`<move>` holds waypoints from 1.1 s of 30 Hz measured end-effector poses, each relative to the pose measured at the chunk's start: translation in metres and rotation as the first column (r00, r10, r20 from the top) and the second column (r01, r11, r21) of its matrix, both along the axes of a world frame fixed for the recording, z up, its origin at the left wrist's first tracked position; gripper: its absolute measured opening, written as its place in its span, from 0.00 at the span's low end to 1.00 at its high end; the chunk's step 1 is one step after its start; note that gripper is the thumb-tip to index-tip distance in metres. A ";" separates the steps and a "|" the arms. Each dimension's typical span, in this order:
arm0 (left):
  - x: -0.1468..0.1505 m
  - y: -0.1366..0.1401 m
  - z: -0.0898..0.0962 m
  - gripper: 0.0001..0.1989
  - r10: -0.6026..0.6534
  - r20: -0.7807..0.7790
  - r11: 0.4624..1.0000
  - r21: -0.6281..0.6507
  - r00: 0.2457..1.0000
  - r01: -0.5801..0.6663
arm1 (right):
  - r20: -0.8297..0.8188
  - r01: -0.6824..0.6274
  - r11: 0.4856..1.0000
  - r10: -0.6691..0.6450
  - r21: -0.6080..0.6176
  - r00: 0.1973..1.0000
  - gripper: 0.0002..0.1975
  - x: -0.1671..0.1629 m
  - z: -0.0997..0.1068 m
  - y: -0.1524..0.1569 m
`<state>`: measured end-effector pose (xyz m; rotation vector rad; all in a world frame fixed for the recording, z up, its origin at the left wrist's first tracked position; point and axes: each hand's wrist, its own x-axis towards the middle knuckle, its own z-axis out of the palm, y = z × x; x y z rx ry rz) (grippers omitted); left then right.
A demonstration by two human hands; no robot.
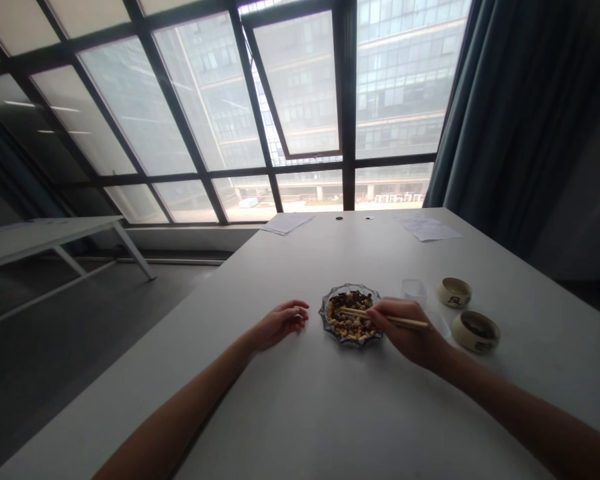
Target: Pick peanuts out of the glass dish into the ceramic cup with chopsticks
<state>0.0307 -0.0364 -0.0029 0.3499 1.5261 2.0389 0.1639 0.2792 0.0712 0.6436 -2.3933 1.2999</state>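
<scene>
A scalloped glass dish [323, 311] sits on the white table, filled with a mix of pale and dark brown small pieces [353, 325], like nuts or dried snacks. My right hand [405, 327] is closed around a pair of wooden chopsticks [400, 321] at the dish's right side. Their tips reach into the mix; whether they pinch a piece is too small to tell. To the left of the dish, my left hand [281, 325] rests on the table with its fingers loosely bent and apart, holding nothing and not touching the dish.
Two beige ceramic bowls [455, 292] stand to the right, the nearer one [475, 332] with dark contents. A clear plastic container [413, 289] is behind my right hand, and a clear lid [439, 325] lies partly hidden beside it. Papers [287, 223] lie at the far edge.
</scene>
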 end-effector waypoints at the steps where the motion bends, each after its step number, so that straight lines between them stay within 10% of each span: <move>1: 0.000 0.000 0.000 0.10 -0.003 -0.002 1.000 -0.002 1.000 0.003 | 0.002 -0.018 1.000 0.018 0.006 1.000 0.18 -0.007 -0.002 -0.007; 33: -0.003 -0.004 -0.002 0.11 -0.059 -0.017 0.998 -0.021 0.998 0.058 | 0.376 0.054 0.968 0.044 -0.247 0.926 0.23 -0.038 -0.028 -0.002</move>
